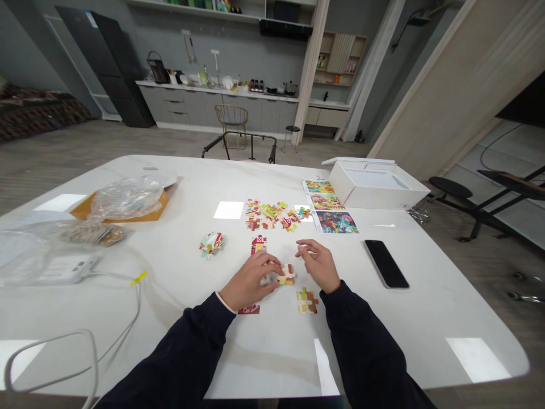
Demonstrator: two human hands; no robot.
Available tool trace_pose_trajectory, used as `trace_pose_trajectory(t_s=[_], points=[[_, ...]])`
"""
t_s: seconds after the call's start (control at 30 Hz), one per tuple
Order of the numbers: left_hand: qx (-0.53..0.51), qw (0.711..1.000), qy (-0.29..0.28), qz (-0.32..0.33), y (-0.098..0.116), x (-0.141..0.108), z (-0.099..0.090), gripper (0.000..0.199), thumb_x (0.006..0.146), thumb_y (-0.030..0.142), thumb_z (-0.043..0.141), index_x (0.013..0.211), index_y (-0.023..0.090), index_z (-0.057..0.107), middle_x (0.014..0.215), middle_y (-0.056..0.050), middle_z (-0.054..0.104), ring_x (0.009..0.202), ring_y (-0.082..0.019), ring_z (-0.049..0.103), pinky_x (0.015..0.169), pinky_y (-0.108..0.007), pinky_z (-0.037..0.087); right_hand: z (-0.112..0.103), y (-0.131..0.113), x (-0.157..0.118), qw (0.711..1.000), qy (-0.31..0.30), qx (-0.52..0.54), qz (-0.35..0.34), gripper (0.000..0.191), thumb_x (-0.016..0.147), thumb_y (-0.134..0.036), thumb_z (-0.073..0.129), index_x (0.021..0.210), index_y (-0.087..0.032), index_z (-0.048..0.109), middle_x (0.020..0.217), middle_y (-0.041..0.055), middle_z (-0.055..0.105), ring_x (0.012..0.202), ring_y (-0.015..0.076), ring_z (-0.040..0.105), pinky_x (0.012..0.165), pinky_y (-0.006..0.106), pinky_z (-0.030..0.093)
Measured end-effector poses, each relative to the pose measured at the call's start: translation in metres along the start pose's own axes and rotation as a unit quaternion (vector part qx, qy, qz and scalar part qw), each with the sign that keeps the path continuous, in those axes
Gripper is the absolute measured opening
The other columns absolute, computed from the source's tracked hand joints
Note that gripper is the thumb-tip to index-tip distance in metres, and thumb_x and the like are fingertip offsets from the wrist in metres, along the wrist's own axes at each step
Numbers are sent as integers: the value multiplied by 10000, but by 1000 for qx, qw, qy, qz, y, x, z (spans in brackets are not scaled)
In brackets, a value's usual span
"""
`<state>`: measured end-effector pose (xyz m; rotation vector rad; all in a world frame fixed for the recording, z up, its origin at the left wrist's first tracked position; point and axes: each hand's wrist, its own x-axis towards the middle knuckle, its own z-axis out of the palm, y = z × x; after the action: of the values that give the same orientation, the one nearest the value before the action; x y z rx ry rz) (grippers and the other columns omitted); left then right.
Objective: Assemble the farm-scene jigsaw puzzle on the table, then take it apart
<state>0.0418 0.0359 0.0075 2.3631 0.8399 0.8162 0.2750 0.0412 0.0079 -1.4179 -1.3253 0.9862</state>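
While the left hand [253, 276] bends its fingers against a pink puzzle piece [287, 275], grip impossible to tell, the right hand [320, 265] hangs beside it, fingertips narrowly parted; a green-and-brown piece [307, 301] lies nearer the body than those fingertips.

left hand [252, 279] touching puzzle piece [288, 275] | right hand [320, 264] just beside | phone [385, 263] farther right

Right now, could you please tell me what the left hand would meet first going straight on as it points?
The left hand would likely first meet the puzzle piece just ahead; whether it already touches it is hard to tell.
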Motion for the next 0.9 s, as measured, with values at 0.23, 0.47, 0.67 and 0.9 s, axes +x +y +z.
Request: trace_pose_trajectory(t_s=[0.23, 0.47, 0.67, 0.9], points=[[47, 996, -77, -22, 7, 7, 13, 185, 880, 235, 748, 1049, 308, 772, 1152, -47, 654, 1124, -251, 546, 1111, -496, 365, -4, 15, 7, 996, 29, -80, -24, 362, 893, -517, 639, 967, -174, 728, 740, 59, 726, 598, 172, 654, 549, 261, 461], [51, 995, -81, -32, 3, 3, 19, 175, 888, 241, 732, 1050, 298, 764, 1183, -43, 644, 1176, -256, 518, 1122, -483, 340, -3, 22, 9, 996, 16, -86, -29, 313, 890, -479, 626, 912, -181, 721, 750, 64, 732, 674, 206, 709, 613, 284, 526], [53, 995, -78, -34, 5, 2, 14, 145, 888, 221, 725, 1013, 283, 764, 1167, -45, 658, 1163, -251, 524, 1105, -471, 366, -2, 29, 10, 996, 12, -86, -31, 302, 889, -467, 618, 899, -185, 724, 772, 72, 747, 697, 208, 721, 618, 282, 542], [42, 996, -73, -31, 7, 0, 10, 112, 861, 223, 765, 957, 280, 772, 1109, -39, 683, 1140, -247, 549, 1100, -477, 383, -2, 31, 10, 995, 6, -101, -25, 331, 898, -488, 605, 910, -180, 725, 745, 65, 743, 662, 202, 711, 572, 269, 516]])
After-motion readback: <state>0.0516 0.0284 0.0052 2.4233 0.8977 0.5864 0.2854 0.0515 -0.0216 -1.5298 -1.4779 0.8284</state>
